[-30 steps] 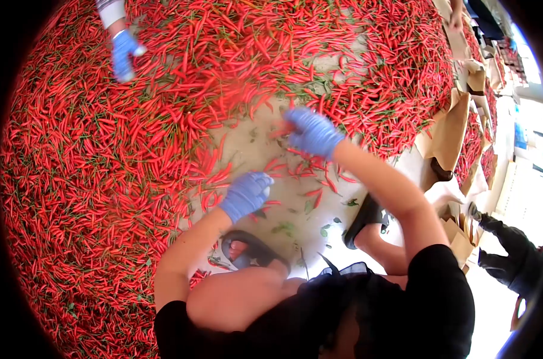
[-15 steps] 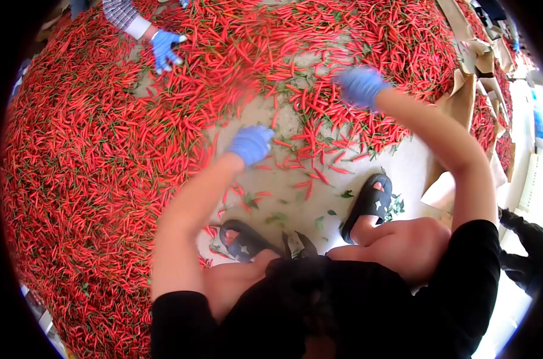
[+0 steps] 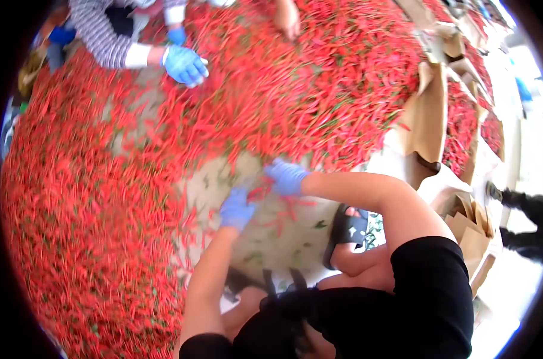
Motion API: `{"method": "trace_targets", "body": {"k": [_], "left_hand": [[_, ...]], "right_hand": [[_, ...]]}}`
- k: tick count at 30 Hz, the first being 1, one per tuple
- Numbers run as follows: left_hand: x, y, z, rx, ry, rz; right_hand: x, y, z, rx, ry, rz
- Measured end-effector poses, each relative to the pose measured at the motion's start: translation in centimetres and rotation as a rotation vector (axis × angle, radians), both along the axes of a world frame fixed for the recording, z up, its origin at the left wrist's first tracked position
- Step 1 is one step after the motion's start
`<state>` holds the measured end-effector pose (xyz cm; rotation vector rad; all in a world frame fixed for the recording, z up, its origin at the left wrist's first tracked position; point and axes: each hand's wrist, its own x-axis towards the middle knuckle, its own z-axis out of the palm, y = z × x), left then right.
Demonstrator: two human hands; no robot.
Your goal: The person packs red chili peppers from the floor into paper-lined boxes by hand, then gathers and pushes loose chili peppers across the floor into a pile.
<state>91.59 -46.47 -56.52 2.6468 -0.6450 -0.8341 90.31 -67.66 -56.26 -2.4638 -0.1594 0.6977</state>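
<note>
My gloved left hand [image 3: 237, 209] hovers low over the pale floor [image 3: 271, 239], just in front of the spread of red chili peppers [image 3: 92, 227]. My gloved right hand [image 3: 285, 178] is close by, up and to its right, at the near edge of the pile. A few loose red chilies [image 3: 259, 192] show between the two hands, touching or very near the fingers. Motion blur smears both sets of fingers, so their grip cannot be made out. More single chilies [image 3: 289, 208] and bits of green leaf lie below the right hand.
Across the pile, a co-worker's blue-gloved hand [image 3: 186, 64] reaches over the chilies. Another person's bare hand [image 3: 287, 21] comes in from the top. Brown cardboard [image 3: 427, 113] stands along the right side. My sandalled foot [image 3: 348, 230] is on the floor.
My hands have come together, the right moving left and down from the far chilies. The view has shifted; the co-worker's gloved hand shows larger, and a bare hand has appeared at the top.
</note>
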Motion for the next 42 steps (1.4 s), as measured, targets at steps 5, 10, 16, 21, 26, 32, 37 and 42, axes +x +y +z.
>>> {"method": "trace_targets", "body": {"k": [5, 10, 16, 21, 26, 32, 37, 42], "left_hand": [[2.3, 1.9, 1.9, 0.074, 0.037, -0.19], [4.3, -0.3, 5.7, -0.288, 0.292, 0.175], [12.6, -11.8, 11.3, -0.921, 0.469, 0.347], [13.2, -16.1, 15.1, -1.313, 0.316, 0.555], [6.9, -10.6, 2.3, -0.784, 0.181, 0.472], [0.7, -7.3, -1.1, -0.201, -0.418, -0.392], [1.3, -6.5, -1.7, -0.053, -0.3, -0.358], [3.6, -7.4, -1.0, -0.131, -0.36, -0.058]], "right_hand": [[1.4, -4.5, 7.9, 0.398, 0.364, -0.236], [3.6, -14.1, 13.6, 0.648, 0.182, -0.67], [10.4, -26.0, 12.2, 1.119, -0.548, -1.438], [6.1, -20.2, 6.3, 0.454, -0.477, -0.907], [2.7, -11.2, 2.9, -0.189, -0.192, 0.209], [5.1, -10.1, 2.1, -0.453, -0.398, 0.768], [9.1, -17.2, 3.3, -0.661, -0.301, 0.43], [11.6, -22.4, 3.2, -0.746, -0.217, -0.328]]}}
